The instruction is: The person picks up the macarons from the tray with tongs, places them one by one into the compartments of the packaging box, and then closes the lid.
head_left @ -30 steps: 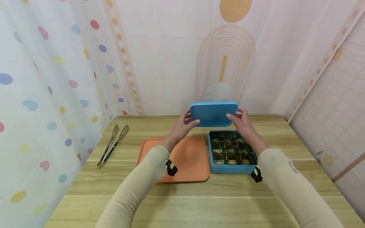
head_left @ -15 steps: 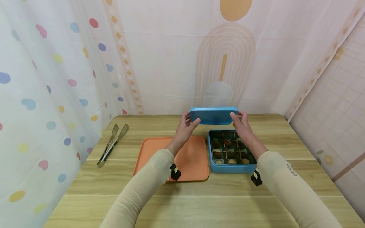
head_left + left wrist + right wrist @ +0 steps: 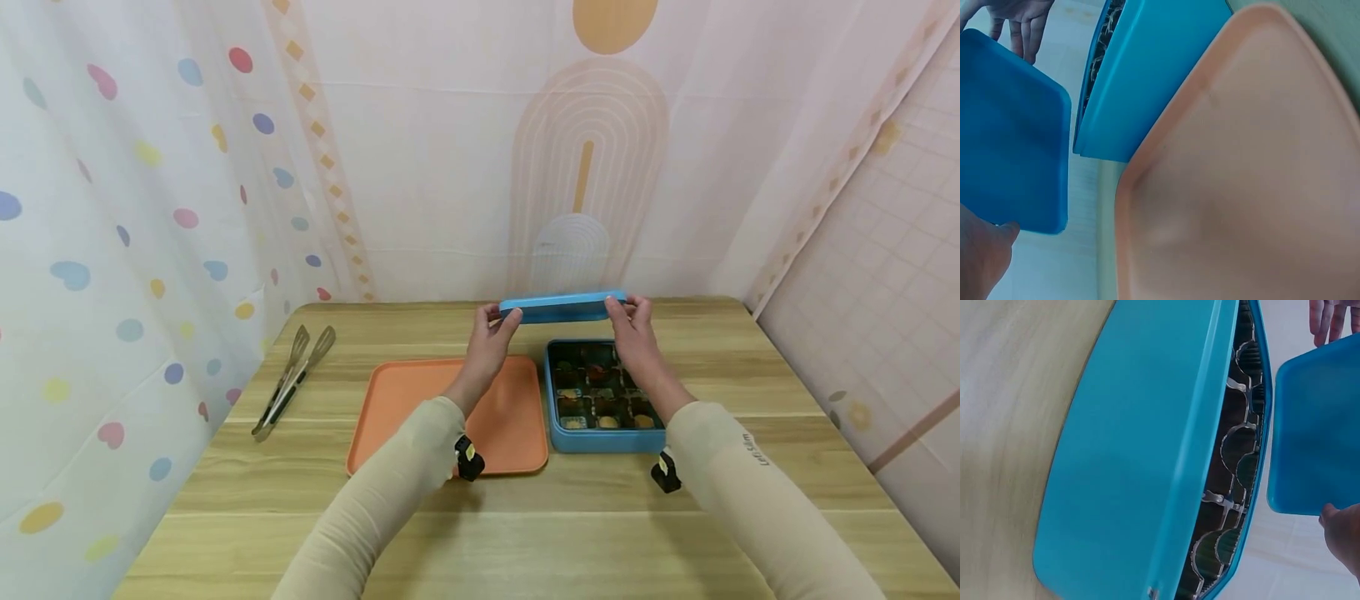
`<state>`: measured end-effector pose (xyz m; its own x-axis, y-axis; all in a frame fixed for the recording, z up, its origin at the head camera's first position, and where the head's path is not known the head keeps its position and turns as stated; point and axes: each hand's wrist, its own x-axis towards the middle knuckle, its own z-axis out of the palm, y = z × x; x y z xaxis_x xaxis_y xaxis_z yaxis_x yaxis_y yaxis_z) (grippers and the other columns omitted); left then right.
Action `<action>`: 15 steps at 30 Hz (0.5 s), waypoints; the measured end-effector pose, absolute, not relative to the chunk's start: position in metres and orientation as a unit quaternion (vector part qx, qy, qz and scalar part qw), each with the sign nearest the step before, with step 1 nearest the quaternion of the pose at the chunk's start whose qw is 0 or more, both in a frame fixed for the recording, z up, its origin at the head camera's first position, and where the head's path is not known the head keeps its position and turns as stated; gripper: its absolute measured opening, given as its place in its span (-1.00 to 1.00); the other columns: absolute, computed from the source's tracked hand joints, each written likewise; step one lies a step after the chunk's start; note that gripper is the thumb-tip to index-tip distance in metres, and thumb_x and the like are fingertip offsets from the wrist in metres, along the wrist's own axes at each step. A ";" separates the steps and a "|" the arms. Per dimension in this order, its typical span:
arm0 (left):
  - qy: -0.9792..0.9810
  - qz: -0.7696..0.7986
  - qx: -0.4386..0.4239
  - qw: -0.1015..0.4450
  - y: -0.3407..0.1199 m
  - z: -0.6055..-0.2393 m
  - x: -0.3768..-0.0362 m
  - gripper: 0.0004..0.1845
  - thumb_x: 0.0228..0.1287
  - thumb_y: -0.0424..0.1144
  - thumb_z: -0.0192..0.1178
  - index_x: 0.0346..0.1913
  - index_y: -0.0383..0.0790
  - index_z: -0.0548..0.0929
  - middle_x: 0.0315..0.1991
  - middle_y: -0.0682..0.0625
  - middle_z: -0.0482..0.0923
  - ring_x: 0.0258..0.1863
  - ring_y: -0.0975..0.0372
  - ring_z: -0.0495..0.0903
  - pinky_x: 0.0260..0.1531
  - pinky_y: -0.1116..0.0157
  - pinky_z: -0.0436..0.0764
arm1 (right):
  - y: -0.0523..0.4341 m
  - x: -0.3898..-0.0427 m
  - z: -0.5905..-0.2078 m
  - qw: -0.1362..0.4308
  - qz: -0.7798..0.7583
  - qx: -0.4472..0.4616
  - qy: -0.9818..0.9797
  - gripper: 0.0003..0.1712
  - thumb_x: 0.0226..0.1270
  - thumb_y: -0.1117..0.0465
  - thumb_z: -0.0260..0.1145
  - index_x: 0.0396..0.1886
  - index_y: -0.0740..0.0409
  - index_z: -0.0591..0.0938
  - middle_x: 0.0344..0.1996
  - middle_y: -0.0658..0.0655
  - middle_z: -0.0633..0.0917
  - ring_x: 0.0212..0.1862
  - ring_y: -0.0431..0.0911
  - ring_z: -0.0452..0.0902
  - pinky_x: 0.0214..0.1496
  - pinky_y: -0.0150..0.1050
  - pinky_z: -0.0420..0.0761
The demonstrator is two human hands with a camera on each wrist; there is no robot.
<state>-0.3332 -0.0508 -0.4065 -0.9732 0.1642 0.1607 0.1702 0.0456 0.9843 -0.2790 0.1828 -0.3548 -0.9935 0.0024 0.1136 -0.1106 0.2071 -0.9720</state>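
Both hands hold a blue lid by its two short ends, raised above the back of the table. The left hand grips its left end, thumb over the near edge. At the other end the right hand grips it the same way. Just below and in front of the lid sits a blue box holding a dark divided insert with small pieces in its compartments. Its right part is hidden by the right hand and wrist. In the left wrist view the lid shows its inner face.
An orange tray lies left of the box, partly under the left forearm. Metal tongs with dark grips lie at the far left of the wooden table. A patterned curtain hangs behind the table's back edge.
The lid has sunk slightly and tilted flatter, so less of its inner face shows in the head view. Both hands keep their hold; the box, tray and tongs stay in place.
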 end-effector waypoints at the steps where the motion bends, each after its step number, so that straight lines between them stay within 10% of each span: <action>1: -0.722 -0.683 -0.112 0.004 -0.050 -0.407 -0.334 -0.34 0.45 0.16 0.08 0.34 -0.23 0.20 0.37 -0.18 0.18 0.43 0.03 0.24 0.34 0.03 0.27 | 0.181 -0.278 -0.354 0.048 0.629 0.035 -0.775 -0.32 0.63 -0.08 -0.20 0.38 0.35 -0.10 0.34 0.49 0.06 0.44 0.33 -0.04 0.40 0.24 0.02; 15: -0.707 -0.698 -0.112 0.008 -0.050 -0.410 -0.332 -0.40 0.45 0.09 0.13 0.27 -0.26 0.26 0.34 -0.16 0.20 0.42 0.06 0.24 0.32 0.03 0.30 | 0.197 -0.297 -0.389 0.066 0.630 0.036 -0.773 -0.25 0.59 -0.19 -0.11 0.44 0.24 -0.01 0.32 0.35 0.16 0.33 0.17 0.12 0.34 0.09 0.13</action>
<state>-0.3321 -0.0503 -0.4096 -0.9747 0.1475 0.1681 0.1700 0.0000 0.9854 -0.2970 0.1969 -0.3888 -0.9887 0.0285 0.1473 -0.1386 0.2024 -0.9694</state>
